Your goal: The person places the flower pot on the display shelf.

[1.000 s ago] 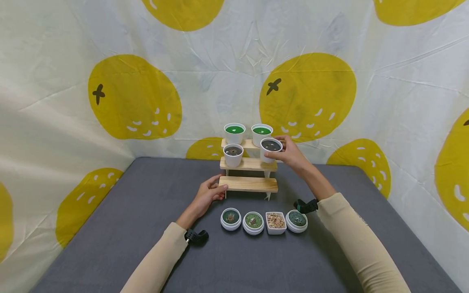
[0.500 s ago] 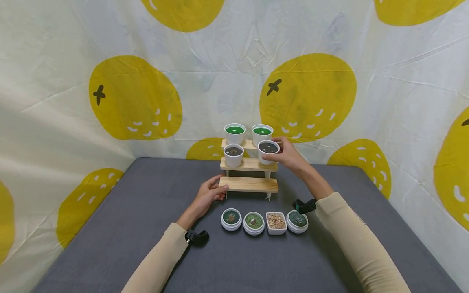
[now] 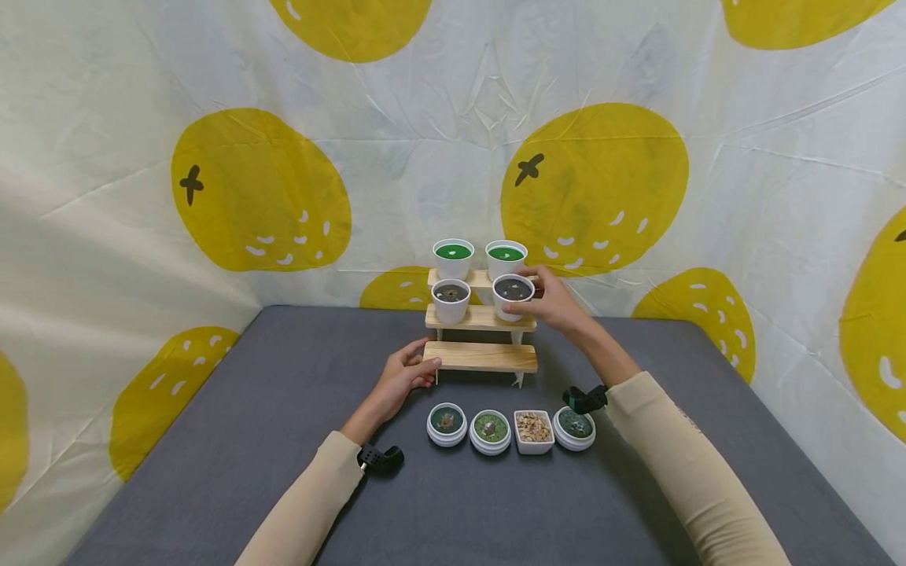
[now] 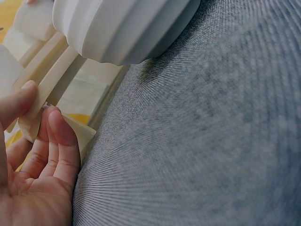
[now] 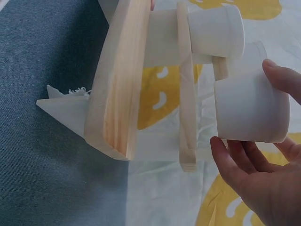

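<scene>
So your right hand (image 3: pixel 555 303) has the white cup (image 3: pixel 513 299) by its side, thumb on the near wall and fingers wrapped around the far one. It's at the right part of the middle board of the wooden stand (image 3: pixel 481 355), and from your right wrist you can see a gap between its base and that board, so you've got it hovering just above. Looks pretty upright to me. It's a smooth, plain round thing, a bit narrower at the bottom, with a lip at the top and a dark grey, nearly black fill with a few pale specks.

Your left hand (image 3: pixel 403 373) is pinching the left end of the lowest board, thumb on top, fingers underneath. Stand's three steps of pale wood, nice visible grain, on whitish legs, with a frayed white bit by one foot.

Next to your cup, on the left of the same board, there's a brownish-dark cup (image 3: pixel 451 303). Up top you've got a left green cup (image 3: pixel 453 259) and a right green cup (image 3: pixel 506 261), both white outside with bright green fill. In front, on the grey table (image 3: pixel 177 487), you've got three round pots (image 3: pixel 490 432) with greenish tops, plus a square dish (image 3: pixel 534 431) of tan bits between two of them.
</scene>
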`<state>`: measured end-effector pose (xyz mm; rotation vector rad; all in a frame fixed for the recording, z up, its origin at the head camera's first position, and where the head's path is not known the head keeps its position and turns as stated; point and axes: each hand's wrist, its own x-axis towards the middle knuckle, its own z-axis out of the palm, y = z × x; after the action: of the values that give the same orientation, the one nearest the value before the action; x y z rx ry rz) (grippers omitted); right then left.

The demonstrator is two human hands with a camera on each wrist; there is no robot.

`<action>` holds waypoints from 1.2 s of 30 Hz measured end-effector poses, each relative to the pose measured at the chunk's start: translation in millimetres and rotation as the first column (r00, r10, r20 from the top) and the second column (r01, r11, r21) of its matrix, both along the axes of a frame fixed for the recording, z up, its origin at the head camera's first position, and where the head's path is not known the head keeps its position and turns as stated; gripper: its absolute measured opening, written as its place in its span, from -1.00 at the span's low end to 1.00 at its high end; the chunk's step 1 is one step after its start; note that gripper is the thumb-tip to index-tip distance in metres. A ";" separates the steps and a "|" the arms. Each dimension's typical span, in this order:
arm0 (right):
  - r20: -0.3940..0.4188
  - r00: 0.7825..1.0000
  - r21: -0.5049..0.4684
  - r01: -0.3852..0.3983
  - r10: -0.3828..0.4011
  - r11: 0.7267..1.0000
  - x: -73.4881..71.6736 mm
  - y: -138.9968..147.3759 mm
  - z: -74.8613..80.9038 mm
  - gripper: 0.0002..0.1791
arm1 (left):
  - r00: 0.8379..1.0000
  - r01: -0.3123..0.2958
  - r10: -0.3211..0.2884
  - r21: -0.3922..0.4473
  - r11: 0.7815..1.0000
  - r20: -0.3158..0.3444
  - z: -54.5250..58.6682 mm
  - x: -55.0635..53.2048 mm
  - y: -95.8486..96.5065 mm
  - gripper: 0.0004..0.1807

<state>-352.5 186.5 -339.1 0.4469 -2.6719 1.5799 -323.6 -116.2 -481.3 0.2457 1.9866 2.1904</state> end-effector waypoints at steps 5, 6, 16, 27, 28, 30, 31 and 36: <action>-0.003 1.000 -0.007 -0.006 0.006 1.000 0.9 -0.7 -1.4 -0.15 | 1.000 -0.003 0.003 -0.005 1.000 0.004 -0.9 -0.8 0.0 -0.25; -0.001 1.000 -0.003 -0.002 0.002 1.000 0.9 -1.0 -1.3 -0.14 | 1.000 -0.003 0.003 -0.003 1.000 0.004 -0.7 -0.8 0.0 -0.25; 0.005 0.999 0.021 0.045 -0.045 0.999 -0.9 -4.6 -0.4 -0.13 | 1.000 -0.010 0.010 0.008 1.000 0.002 0.8 0.5 0.6 -0.27; -0.005 0.999 0.018 0.039 -0.038 0.999 -1.7 -4.8 -3.5 -0.14 | 1.000 -0.013 0.013 -0.001 1.000 0.001 0.4 0.3 2.6 -0.29; -0.006 0.999 0.018 0.037 -0.037 0.999 -1.7 -4.7 -3.5 -0.14 | 1.000 -0.014 0.014 -0.001 1.000 0.000 0.4 0.2 2.5 -0.29; -0.009 0.999 0.020 0.038 -0.038 0.999 -2.1 -4.5 -3.5 -0.13 | 1.000 -0.015 0.015 0.000 1.000 0.001 0.3 0.1 2.2 -0.28; -0.008 0.999 0.022 0.039 -0.039 0.999 -2.4 -4.4 -3.7 -0.13 | 1.000 -0.016 0.016 0.000 1.000 0.003 0.3 0.1 2.1 -0.28; -0.010 0.999 0.047 0.053 -0.053 0.997 -4.3 -4.4 -5.6 -0.11 | 1.000 -0.016 0.016 0.001 1.000 0.004 0.9 0.5 1.9 -0.28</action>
<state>-356.8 182.1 -344.7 0.3790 -2.6961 1.5007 -323.1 -114.4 -480.5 0.2261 1.9916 2.1998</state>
